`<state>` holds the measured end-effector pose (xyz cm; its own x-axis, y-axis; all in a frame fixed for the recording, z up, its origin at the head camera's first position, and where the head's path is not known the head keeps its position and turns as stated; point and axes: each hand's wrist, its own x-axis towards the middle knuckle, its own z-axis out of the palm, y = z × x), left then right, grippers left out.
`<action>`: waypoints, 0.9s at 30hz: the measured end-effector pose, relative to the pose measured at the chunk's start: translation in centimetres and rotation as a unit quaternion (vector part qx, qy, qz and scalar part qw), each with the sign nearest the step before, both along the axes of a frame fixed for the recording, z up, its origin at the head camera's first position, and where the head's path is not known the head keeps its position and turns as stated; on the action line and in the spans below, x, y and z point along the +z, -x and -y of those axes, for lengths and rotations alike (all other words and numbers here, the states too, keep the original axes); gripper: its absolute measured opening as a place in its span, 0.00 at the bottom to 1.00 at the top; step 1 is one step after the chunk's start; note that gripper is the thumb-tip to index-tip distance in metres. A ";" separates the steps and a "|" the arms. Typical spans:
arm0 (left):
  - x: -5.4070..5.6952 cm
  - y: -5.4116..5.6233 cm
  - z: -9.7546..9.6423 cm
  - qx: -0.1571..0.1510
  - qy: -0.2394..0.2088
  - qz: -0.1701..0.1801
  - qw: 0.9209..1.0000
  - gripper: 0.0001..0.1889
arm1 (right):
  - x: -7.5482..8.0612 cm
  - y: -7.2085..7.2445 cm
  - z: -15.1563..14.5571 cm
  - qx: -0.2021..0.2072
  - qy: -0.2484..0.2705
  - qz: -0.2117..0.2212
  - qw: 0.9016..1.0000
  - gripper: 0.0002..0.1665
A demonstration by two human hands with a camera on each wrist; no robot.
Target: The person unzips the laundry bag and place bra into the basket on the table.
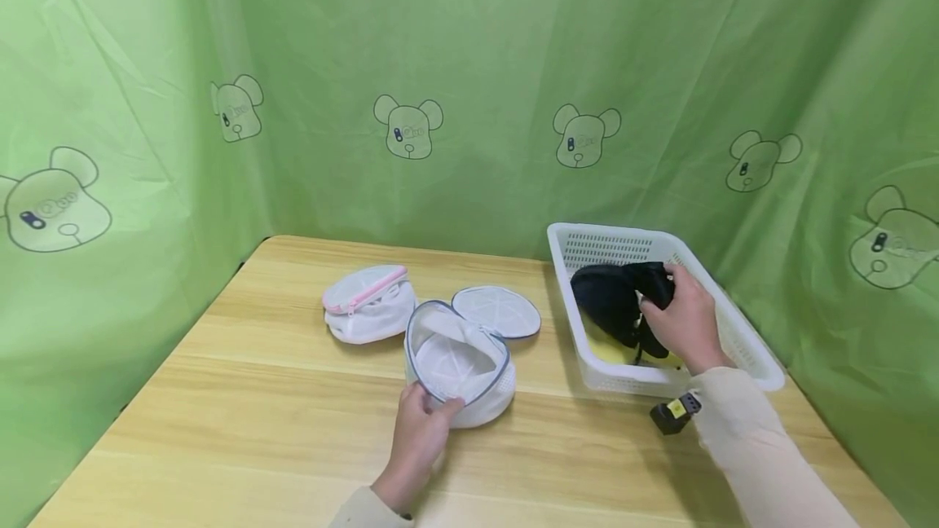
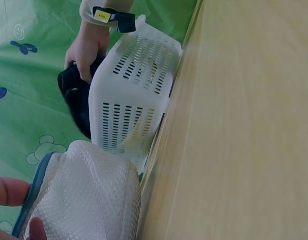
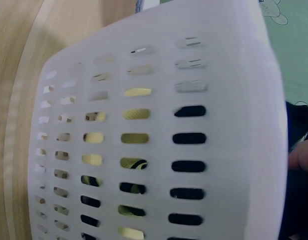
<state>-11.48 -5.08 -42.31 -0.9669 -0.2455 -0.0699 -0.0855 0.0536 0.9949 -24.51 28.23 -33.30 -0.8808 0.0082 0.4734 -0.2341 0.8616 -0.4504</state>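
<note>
My left hand (image 1: 421, 438) pinches the near rim of a white mesh laundry bag (image 1: 495, 402), thumb and fingers on either side of its dark blue zip edge. The bag stands unzipped, its round lid (image 1: 502, 312) folded back to the far right. Over the white basket (image 1: 623, 379) at the right, my right hand (image 1: 689, 320) grips a black bra (image 1: 605, 296) with a rounded cup and thin straps hanging down. In the left wrist view the bra (image 2: 76, 100) shows above the basket's rim. Basket wall hides most of the right hand's grip in the right wrist view.
A second white mesh bag (image 1: 374, 316) with a pink zip, its lid in place, sits left of the first. Yellow fabric (image 1: 605, 345) lies in the basket. A small black device (image 1: 675, 412) is on my right wrist. Green curtain (image 1: 484, 186) surrounds the wooden table (image 1: 257, 430).
</note>
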 end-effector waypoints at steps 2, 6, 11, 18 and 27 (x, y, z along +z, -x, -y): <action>0.0 0.0 0.0 0.001 -0.001 0.000 1.000 0.28 | -0.2 0.1 0.0 0.000 -0.001 -0.005 1.000 0.35; -0.1 0.0 0.0 0.002 -0.001 -0.002 1.000 0.28 | -0.6 0.1 -0.1 0.005 -0.004 -0.007 1.000 0.36; -0.2 0.0 0.0 0.004 -0.005 -0.004 1.000 0.27 | -0.7 0.1 0.0 0.020 -0.018 0.014 1.000 0.40; -0.1 0.0 -0.1 0.001 -0.014 -0.005 1.000 0.28 | -1.0 0.1 0.0 0.038 -0.025 0.044 0.998 0.43; -0.3 0.3 -0.2 -0.011 -0.036 0.015 0.999 0.30 | -0.9 0.0 0.3 0.047 -0.030 0.060 0.997 0.39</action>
<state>-11.75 -4.87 -42.65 -0.9690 -0.2183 -0.1153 -0.1146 -0.0162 0.9933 -24.47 27.90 -34.18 -0.9265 -0.1011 0.3625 -0.2621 0.8645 -0.4289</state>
